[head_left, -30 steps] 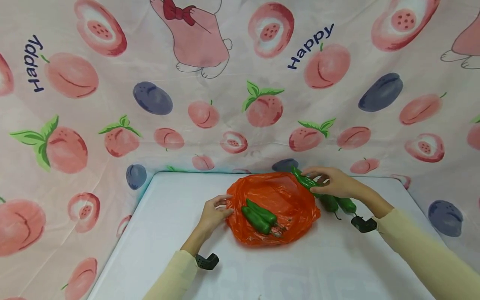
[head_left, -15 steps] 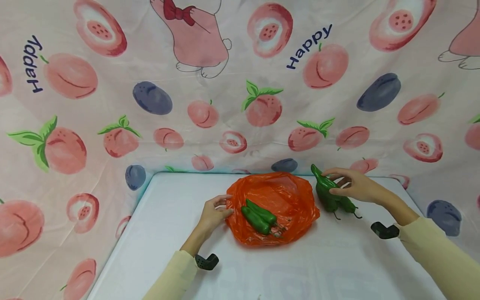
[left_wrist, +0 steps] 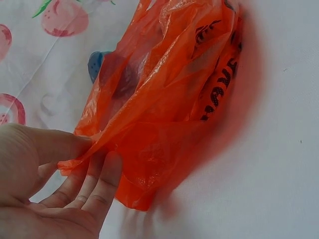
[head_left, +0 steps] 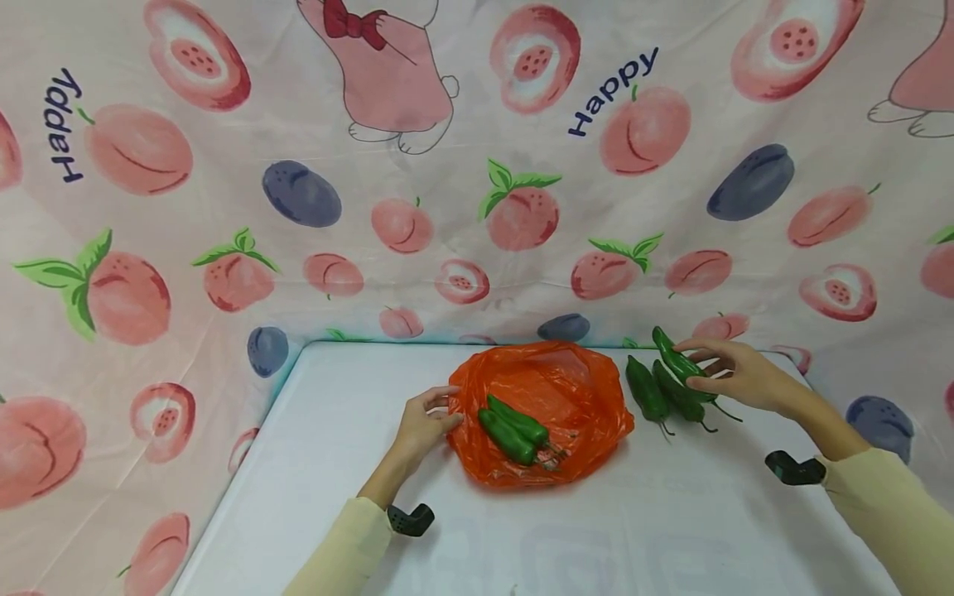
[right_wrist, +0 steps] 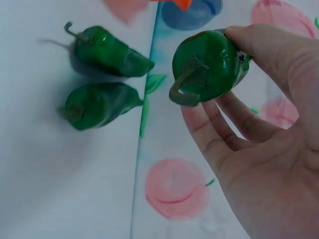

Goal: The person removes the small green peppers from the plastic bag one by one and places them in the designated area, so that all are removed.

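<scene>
An orange plastic bag (head_left: 514, 372) lies spread open on the white table, with two green peppers (head_left: 514, 430) on it. My left hand (head_left: 422, 426) pinches the bag's left edge between thumb and fingers; in the left wrist view the thumb lies over the thin plastic (left_wrist: 149, 144). Over at the right, my right hand (head_left: 734, 377) holds a green pepper (right_wrist: 207, 64) between thumb and fingertips, its curved stem toward the right wrist camera. Two more green peppers (head_left: 647, 389) lie on the table beside the bag, just left of the held one.
The white table (head_left: 313, 497) ends at the back against a hanging cloth (head_left: 447, 215) printed with peaches and plums. A small black device (head_left: 411, 520) sits at the left wrist, another black device (head_left: 794, 469) at the right wrist.
My right hand has moved rightward with its pepper, away from the bag and past the two peppers on the table, which now show more fully. The left hand and bag look unmoved.
</scene>
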`<action>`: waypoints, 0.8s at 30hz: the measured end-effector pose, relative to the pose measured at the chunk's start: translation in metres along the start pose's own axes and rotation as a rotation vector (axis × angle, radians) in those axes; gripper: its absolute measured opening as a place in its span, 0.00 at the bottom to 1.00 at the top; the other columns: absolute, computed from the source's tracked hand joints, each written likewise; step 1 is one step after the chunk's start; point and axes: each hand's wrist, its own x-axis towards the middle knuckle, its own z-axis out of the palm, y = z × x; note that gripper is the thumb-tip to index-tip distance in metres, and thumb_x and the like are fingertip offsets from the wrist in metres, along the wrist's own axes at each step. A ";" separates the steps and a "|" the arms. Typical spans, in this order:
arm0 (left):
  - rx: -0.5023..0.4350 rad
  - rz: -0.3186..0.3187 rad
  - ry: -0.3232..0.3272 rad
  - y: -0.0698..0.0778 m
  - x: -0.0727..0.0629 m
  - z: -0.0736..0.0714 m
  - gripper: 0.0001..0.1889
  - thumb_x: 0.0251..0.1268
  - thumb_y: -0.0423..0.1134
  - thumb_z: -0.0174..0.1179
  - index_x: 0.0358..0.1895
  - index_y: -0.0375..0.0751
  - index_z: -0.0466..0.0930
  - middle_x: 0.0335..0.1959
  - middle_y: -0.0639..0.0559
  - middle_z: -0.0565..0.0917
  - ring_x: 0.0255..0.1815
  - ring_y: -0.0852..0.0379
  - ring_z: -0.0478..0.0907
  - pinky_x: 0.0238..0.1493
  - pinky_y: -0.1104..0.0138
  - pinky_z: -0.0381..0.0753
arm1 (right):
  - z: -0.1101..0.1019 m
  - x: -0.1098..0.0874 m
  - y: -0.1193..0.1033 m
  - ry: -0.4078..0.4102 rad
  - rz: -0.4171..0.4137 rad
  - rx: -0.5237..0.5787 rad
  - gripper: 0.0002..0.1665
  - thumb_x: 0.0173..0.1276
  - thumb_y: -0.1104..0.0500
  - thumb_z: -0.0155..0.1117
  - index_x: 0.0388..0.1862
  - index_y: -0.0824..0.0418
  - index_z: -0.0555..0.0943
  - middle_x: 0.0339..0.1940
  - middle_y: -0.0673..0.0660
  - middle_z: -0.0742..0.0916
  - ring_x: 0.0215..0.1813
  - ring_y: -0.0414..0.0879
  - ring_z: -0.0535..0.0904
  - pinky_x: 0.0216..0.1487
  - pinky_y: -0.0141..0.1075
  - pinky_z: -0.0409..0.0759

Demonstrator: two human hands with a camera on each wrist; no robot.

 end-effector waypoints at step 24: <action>0.002 -0.019 0.020 0.001 0.004 0.001 0.22 0.67 0.27 0.67 0.64 0.41 0.81 0.54 0.40 0.79 0.37 0.55 0.82 0.39 0.66 0.86 | -0.008 -0.016 0.036 0.050 0.113 -0.003 0.36 0.70 0.53 0.73 0.72 0.61 0.73 0.62 0.74 0.80 0.55 0.70 0.82 0.46 0.60 0.85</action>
